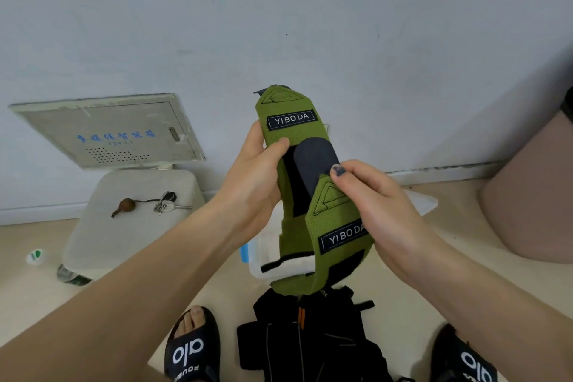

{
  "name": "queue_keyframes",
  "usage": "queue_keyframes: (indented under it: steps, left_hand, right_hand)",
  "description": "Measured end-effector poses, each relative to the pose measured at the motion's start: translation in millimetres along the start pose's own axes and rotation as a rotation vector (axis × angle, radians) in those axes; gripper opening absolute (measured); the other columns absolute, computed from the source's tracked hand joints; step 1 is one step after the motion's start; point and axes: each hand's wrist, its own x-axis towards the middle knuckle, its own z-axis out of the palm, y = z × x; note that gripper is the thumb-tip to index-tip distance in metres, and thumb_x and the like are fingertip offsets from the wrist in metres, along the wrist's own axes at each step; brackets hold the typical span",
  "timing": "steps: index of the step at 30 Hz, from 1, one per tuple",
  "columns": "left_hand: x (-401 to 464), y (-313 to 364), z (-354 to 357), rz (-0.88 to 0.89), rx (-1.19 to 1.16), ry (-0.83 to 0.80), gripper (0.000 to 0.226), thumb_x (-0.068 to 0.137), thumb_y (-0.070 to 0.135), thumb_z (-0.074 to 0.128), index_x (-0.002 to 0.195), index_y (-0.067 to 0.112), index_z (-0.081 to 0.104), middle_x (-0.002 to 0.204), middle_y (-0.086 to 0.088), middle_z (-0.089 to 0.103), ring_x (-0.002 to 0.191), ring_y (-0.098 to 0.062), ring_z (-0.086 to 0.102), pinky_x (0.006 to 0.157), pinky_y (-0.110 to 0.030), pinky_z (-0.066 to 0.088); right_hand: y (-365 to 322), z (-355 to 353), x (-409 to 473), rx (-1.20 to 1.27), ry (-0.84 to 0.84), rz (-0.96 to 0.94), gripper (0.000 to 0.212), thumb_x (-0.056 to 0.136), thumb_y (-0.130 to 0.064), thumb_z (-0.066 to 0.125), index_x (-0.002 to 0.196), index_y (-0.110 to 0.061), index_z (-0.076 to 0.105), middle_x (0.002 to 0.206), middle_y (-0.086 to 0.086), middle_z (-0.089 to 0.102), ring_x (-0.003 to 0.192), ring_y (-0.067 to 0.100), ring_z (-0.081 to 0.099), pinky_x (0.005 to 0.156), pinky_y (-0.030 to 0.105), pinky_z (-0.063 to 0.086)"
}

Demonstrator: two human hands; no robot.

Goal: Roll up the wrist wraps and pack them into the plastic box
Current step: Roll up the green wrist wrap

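My left hand (254, 177) grips the green fabric wrist wraps (313, 195) from behind; my right hand (375, 208) pinches their front strap's tip.

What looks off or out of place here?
The wall access panel looks tilted, though that may be lens distortion. A bottle lies on its side on the floor beside the white stool. The green wrist wraps look intact in both hands.
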Motion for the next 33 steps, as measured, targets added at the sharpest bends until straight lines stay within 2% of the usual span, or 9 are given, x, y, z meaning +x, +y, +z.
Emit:
queue_keyframes:
  steps: [6, 12, 19, 33]
  left_hand:
    - [-2.4, -2.9, 5.7, 0.003, -0.034, -0.009, 0.031, 0.111, 0.012, 0.039, 0.132, 0.025, 0.057, 0.123, -0.005, 0.074, 0.112, -0.026, 0.072, 0.097, -0.052, 0.058]
    - [-6.0, -3.5, 6.4, 0.032, -0.043, 0.0, 0.033, 0.111, 0.012, 0.038, 0.135, 0.027, 0.056, 0.125, -0.005, 0.073, 0.114, -0.026, 0.072, 0.097, -0.052, 0.058]
    - [-11.1, -2.9, 11.6, 0.036, -0.054, -0.002, 0.032, 0.111, 0.012, 0.038, 0.135, 0.024, 0.056, 0.126, -0.006, 0.072, 0.116, -0.028, 0.07, 0.096, -0.05, 0.059]
    - [-13.7, -4.8, 14.0, 0.032, -0.026, -0.019, 0.032, 0.111, 0.014, 0.039, 0.137, 0.023, 0.055, 0.129, -0.006, 0.072, 0.116, -0.026, 0.071, 0.1, -0.055, 0.056]
  right_hand:
    - [3.0, 5.6, -3.5, 0.024, -0.018, 0.007, 0.028, 0.106, -0.029, 0.055, 0.089, -0.012, 0.069, 0.082, 0.004, 0.066, 0.079, 0.018, 0.065, 0.078, 0.036, 0.052]
    - [3.0, 5.2, -3.7, 0.017, -0.011, -0.001, 0.028, 0.106, -0.032, 0.054, 0.094, -0.014, 0.07, 0.089, 0.008, 0.069, 0.086, 0.022, 0.067, 0.086, 0.045, 0.054]
    - [4.7, 8.1, -3.9, 0.026, 0.005, 0.001, 0.029, 0.107, -0.032, 0.054, 0.09, -0.017, 0.071, 0.088, 0.004, 0.071, 0.086, 0.019, 0.068, 0.085, 0.041, 0.054]
    - [3.8, 3.4, -8.5, 0.017, 0.021, 0.041, 0.03, 0.107, -0.032, 0.054, 0.089, -0.014, 0.07, 0.085, 0.004, 0.07, 0.084, 0.02, 0.069, 0.083, 0.041, 0.056]
